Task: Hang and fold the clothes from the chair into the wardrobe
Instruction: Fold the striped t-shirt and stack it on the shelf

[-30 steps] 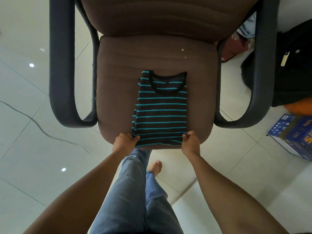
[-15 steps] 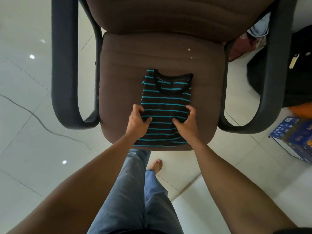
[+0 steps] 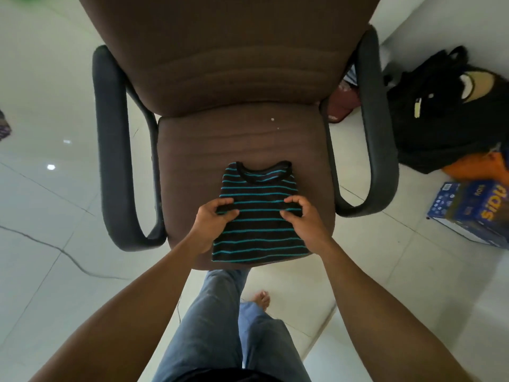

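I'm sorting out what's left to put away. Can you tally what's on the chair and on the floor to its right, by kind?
Striped shirt, folded on the chair seat, both hands gripping it: 1
Black bag on the floor: 1
Blue box on the floor: 1
Orange item, partly hidden: 1
Total: 4

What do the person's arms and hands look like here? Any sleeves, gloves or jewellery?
Both arms are bare from the bottom edge of the frame to the wrist: no sleeves show. The left hand and right hand are bare too, with no gloves, rings, watch or bracelet visible.
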The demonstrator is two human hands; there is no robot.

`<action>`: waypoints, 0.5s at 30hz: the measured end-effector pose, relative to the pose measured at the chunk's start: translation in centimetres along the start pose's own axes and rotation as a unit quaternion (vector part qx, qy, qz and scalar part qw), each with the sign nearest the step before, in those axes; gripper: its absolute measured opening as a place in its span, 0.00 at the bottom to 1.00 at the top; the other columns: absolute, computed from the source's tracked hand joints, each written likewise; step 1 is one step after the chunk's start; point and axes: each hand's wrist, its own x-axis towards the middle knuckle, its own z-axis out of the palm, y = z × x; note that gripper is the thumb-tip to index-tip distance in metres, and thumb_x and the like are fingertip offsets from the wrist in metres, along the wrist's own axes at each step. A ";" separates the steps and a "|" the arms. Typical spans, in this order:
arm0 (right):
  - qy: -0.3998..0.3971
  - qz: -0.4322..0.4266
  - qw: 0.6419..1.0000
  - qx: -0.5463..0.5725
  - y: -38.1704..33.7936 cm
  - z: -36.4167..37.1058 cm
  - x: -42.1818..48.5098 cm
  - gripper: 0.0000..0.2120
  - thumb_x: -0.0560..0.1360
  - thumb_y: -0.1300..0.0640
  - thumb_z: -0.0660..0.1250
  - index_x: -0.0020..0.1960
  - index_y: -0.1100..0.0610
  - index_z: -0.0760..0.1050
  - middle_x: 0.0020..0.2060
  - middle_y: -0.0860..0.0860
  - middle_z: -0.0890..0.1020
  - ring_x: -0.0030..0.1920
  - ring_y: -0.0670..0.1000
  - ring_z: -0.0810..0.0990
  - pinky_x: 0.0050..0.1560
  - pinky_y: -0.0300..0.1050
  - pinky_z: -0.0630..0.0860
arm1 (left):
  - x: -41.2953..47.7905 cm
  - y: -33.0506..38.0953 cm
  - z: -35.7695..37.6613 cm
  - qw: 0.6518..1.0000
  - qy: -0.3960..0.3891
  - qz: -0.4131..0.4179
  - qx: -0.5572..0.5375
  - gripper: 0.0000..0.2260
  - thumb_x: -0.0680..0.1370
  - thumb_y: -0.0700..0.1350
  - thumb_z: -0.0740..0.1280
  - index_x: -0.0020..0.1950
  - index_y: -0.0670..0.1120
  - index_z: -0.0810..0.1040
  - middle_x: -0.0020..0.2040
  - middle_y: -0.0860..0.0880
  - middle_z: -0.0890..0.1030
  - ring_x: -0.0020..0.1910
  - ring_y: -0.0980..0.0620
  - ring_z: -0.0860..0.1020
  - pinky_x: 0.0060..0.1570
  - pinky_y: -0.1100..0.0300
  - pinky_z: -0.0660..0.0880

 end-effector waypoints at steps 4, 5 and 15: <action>0.024 0.022 0.996 0.078 0.9 -2.2 -5.2 0.12 0.75 0.57 0.73 0.57 0.47 0.78 0.57 0.46 0.79 0.59 0.50 0.79 0.63 0.51 0.77 | -3.6 1.2 1.4 0.998 -0.046 0.041 0.033 0.20 0.73 0.39 0.76 0.63 0.50 0.79 0.56 0.53 0.81 0.53 0.56 0.81 0.41 0.68 0.79; 0.018 0.028 0.993 0.110 1.4 -2.7 -6.9 0.13 0.75 0.58 0.73 0.57 0.47 0.79 0.59 0.49 0.79 0.60 0.52 0.79 0.63 0.54 0.78 | -4.7 1.3 1.7 0.996 -0.064 0.050 0.046 0.21 0.74 0.39 0.76 0.64 0.50 0.78 0.57 0.53 0.80 0.54 0.56 0.81 0.42 0.67 0.79; 0.048 -0.024 0.955 0.293 11.3 -3.2 -27.3 0.20 0.75 0.65 0.72 0.63 0.49 0.80 0.62 0.53 0.79 0.61 0.56 0.80 0.63 0.55 0.78 | -18.5 -3.8 5.6 0.945 -0.171 0.192 0.204 0.19 0.75 0.40 0.74 0.63 0.56 0.78 0.61 0.53 0.78 0.56 0.55 0.80 0.52 0.60 0.81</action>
